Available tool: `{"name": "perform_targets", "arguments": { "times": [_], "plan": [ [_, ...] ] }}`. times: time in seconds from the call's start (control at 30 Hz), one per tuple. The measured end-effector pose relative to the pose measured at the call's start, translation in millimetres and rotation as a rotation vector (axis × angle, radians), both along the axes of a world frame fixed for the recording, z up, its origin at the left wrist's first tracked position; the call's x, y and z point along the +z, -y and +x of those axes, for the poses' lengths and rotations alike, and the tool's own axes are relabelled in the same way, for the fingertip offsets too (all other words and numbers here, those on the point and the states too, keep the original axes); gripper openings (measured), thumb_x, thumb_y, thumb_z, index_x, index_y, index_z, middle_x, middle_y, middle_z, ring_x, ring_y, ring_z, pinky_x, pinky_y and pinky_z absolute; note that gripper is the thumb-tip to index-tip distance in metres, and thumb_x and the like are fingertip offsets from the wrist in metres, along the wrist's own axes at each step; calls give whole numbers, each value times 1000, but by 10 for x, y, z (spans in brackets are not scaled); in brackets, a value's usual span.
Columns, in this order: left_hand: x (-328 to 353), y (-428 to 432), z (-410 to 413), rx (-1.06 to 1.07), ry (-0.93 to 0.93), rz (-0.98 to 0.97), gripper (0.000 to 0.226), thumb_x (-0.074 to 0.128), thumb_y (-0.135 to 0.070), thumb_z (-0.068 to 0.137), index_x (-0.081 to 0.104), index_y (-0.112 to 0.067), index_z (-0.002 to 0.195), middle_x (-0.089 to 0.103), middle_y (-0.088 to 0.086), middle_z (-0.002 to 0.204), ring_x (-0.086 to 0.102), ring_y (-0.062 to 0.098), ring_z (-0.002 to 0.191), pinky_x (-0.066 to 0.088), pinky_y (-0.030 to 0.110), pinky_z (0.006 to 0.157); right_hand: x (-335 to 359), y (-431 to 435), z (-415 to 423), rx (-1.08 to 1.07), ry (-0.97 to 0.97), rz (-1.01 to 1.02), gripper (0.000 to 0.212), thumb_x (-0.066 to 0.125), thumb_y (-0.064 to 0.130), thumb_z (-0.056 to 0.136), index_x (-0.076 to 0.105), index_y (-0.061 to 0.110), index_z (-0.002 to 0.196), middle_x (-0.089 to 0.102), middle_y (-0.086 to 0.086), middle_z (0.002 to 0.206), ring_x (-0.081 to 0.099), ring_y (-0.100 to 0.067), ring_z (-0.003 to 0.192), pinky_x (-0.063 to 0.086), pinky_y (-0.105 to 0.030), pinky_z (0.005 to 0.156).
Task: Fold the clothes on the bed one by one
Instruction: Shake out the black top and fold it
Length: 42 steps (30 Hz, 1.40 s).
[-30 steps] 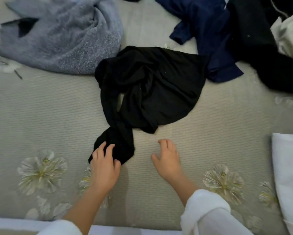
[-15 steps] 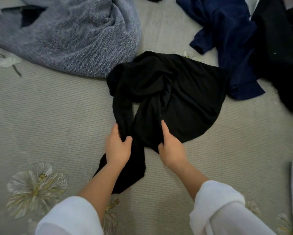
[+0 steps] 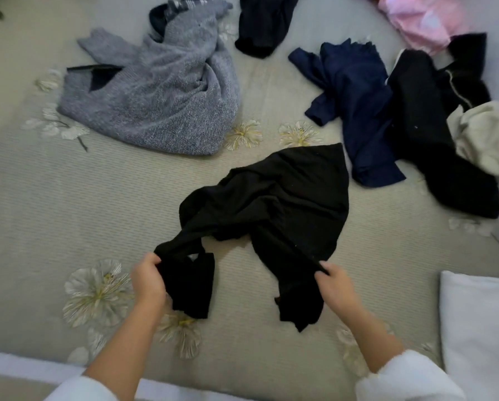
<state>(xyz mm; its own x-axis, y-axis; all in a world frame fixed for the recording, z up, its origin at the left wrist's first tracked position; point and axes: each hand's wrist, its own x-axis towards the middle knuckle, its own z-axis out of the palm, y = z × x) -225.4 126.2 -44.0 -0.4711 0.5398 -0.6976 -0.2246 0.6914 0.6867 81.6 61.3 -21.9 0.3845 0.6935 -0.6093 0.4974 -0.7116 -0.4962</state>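
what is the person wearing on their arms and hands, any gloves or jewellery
Both arms wear loose white sleeves: the left sleeve and right sleeve end well short of the wrists, leaving the forearms bare. The left hand and right hand are bare too: no gloves, rings or watch show.

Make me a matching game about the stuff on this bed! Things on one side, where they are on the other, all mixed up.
Things:
1 grey sweater
2 black garment
3 pink cloth
4 pillow

Places:
A far right corner
B gripped by left hand and right hand
C near right edge
D far left

Pairs: 1-D, 2-B, 3-A, 4-C
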Motion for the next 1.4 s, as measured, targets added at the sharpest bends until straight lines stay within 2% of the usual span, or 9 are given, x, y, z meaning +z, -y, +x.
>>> {"name": "perform_targets", "arguments": {
  "times": [0.23, 0.57, 0.83, 0.93, 1.07, 1.13, 1.2, 1.27, 1.4],
  "plan": [
    [1239, -93, 226, 24, 208, 281, 17, 77, -27, 57, 71, -16, 67, 71, 5, 73, 70, 23, 74, 54, 31, 64, 1532, -181, 482, -304, -161, 484, 13, 44, -3, 70, 56, -4, 75, 46, -6, 61, 42, -18, 55, 32, -27, 49],
    [2864, 65, 375, -21, 287, 552, 15, 63, -29, 84, 65, -16, 91, 68, 4, 93, 67, 17, 75, 53, 27, 62, 3032, 39, 1378, -675, -578, 959, 22, 48, 2, 61, 60, 12, 77, 60, -13, 85, 58, -31, 88, 51, -42, 86],
    [3762, 347, 968, -305, 573, 662, 28, 43, -31, 96, 63, -14, 86, 68, 2, 70, 67, 13, 62, 55, 21, 60, 3106, 236, 1390, -335, -434, 854, 17, 51, -3, 68, 61, 9, 75, 57, -17, 83, 56, -32, 82, 47, -45, 79],
    [3954, 376, 1232, -381, 613, 686, 27, 44, -29, 96, 62, -12, 86, 67, 5, 73, 67, 16, 62, 56, 23, 59, 2898, 344, 1186, -79, -64, 661, 16, 56, 3, 74, 60, 10, 87, 60, -13, 88, 56, -28, 88, 44, -36, 72],
    [4210, 360, 1512, -441, 691, 747, 30, 43, -27, 95, 63, -9, 82, 67, 6, 67, 67, 18, 59, 55, 23, 56, 2358, 619, 483, 568, 249, 285, 120, 78, 40, 63, -1, 26, 152, 3, 5, 158, 4, -22, 145, 18, -53, 115],
    [4331, 328, 1603, -471, 695, 774, 30, 43, -25, 95, 64, -9, 80, 67, 6, 67, 66, 18, 60, 56, 24, 58, 2114, 661, 121, 545, 101, 360, 102, 73, 49, 65, 18, 27, 148, 27, 4, 150, 25, -19, 138, 27, -53, 109],
    [4443, 241, 1553, -464, 683, 819, 33, 45, -24, 94, 67, -8, 77, 67, 6, 70, 65, 19, 65, 55, 26, 65, 2132, 556, 8, 228, -86, 571, 23, 64, 19, 82, 60, 24, 104, 63, 5, 98, 58, -14, 94, 45, -40, 88],
    [4516, 83, 1335, -384, 659, 876, 27, 47, -24, 92, 67, -8, 83, 67, 8, 79, 66, 21, 72, 56, 30, 74, 2298, 358, 158, 30, -263, 709, 34, 49, -6, 86, 60, 23, 72, 59, 12, 65, 54, 0, 61, 45, -26, 66],
    [4470, -244, 723, -287, 616, 947, 18, 50, -19, 87, 64, -11, 79, 68, 4, 74, 69, 18, 71, 57, 28, 71, 2955, 97, 504, -60, -484, 774, 38, 47, 4, 92, 73, 27, 78, 71, 11, 70, 64, -3, 69, 48, -21, 65]
  ]
}}
